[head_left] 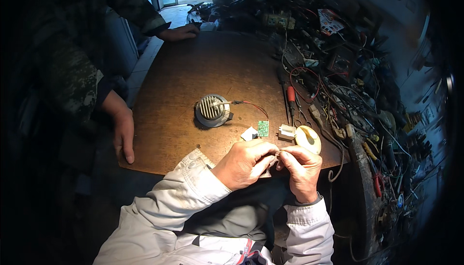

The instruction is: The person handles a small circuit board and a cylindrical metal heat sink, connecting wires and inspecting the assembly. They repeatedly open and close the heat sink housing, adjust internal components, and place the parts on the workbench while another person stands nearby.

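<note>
My left hand point(244, 164) and my right hand point(302, 169) meet at the table's near edge. The fingertips of both are pinched together around something small that I cannot make out, as the fingers hide most of it. Just beyond them lies a small green circuit board point(263, 128), with a white piece point(249, 133) to its left. A red wire point(256, 105) runs from the board to a round, finned metal lamp housing point(211, 109). Close to my right hand are a small pale block point(286, 131) and a cream-coloured round disc point(309, 138).
A red-handled screwdriver point(291, 95) lies on the wooden table point(193, 66), right of the board. Tangled cables, tools and parts point(338, 71) crowd the right side. Another person's hands point(124, 129) rest on the table's left and far edges.
</note>
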Motion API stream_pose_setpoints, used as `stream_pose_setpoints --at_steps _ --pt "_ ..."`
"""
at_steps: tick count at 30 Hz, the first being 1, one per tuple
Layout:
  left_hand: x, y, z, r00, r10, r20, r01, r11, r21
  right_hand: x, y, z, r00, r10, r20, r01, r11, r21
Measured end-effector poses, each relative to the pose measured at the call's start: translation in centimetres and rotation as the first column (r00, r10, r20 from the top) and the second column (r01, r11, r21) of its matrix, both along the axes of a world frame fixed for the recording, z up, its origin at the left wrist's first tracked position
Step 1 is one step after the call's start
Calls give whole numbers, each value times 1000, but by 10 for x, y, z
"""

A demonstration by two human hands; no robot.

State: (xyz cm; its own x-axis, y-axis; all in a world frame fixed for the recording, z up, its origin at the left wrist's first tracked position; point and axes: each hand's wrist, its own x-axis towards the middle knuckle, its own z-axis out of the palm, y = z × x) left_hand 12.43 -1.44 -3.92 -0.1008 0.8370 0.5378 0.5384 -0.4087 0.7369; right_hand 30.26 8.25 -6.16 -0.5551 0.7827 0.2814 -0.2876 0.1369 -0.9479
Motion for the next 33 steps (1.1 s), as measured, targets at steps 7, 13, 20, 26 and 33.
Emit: stream_pose_setpoints --at_steps 7,13,20,26,33 --pt "13 -10 -3 975 164 -153 -150 984 95 4 -3 1 999 -21 26 18 996 91" --pt "18 -18 -16 983 169 -78 -159 980 117 6 -4 0 998 -3 56 -9 981 196" --pt "17 -18 -17 989 146 -32 -141 981 131 7 -2 -6 998 -19 54 4 965 264" --pt "15 -20 -16 985 157 -71 -151 985 85 5 -3 -7 999 -13 53 -1 967 254" --pt "16 -17 -14 984 168 -51 -165 984 65 7 -5 1 995 10 101 -35 970 241"
